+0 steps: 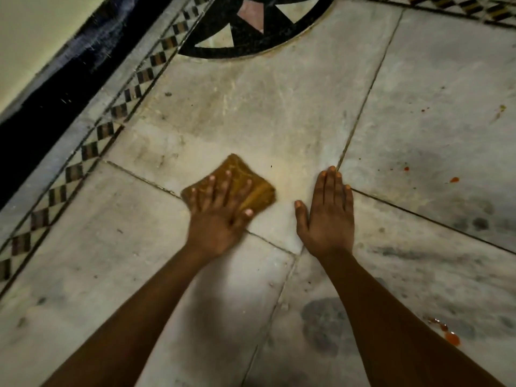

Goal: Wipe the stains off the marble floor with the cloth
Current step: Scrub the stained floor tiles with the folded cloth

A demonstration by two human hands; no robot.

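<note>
A folded mustard-brown cloth (252, 180) lies flat on the pale marble floor (251, 107). My left hand (219, 210) presses down on it with fingers spread; the cloth edges look blurred. My right hand (328, 212) rests flat on the bare floor just right of the cloth, fingers together, holding nothing. Red-orange stains dot the slab to the right: small drops (454, 179) and a larger smear (449, 337) near my right forearm. A yellowish streak (498, 113) marks the far right.
A black and white checkered inlay border (92, 143) runs diagonally at the left, beside a black skirting (55, 96) and a cream wall. A round black inlay medallion (251, 26) sits at the top. Dark grey smudges (321, 322) mark the near slabs.
</note>
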